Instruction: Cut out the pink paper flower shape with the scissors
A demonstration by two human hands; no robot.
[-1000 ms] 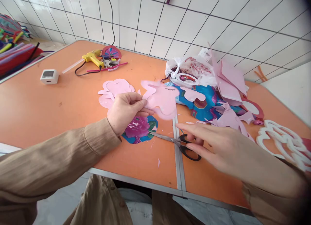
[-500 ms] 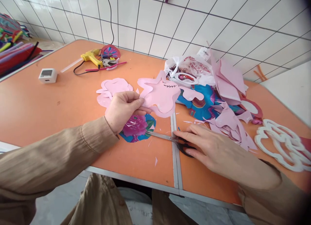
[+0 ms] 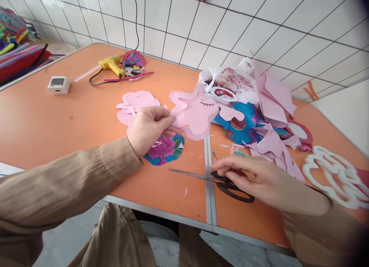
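My left hand (image 3: pixel 148 126) pinches the edge of a pink paper cutout (image 3: pixel 193 111) with a small drawn eyelash mark, holding it just above the orange table (image 3: pixel 72 121). Under that hand lies a blue piece with a magenta flower (image 3: pixel 164 148). My right hand (image 3: pixel 253 178) is closed on the black handles of a pair of scissors (image 3: pixel 213 179). The blades point left and lie low over the table.
More pink cutouts (image 3: pixel 135 103) lie behind my left hand. A heap of pink scraps, blue fabric and a plastic bag (image 3: pixel 230 84) sits at the right, with a white foam shape (image 3: pixel 334 174) beyond. A yellow glue gun (image 3: pixel 111 64) and a white box (image 3: pixel 58 84) sit far left.
My right hand came down on the scissors, closed on their handles and drew them a little toward me and right. My left hand kept the pink cutout, turning it slightly.
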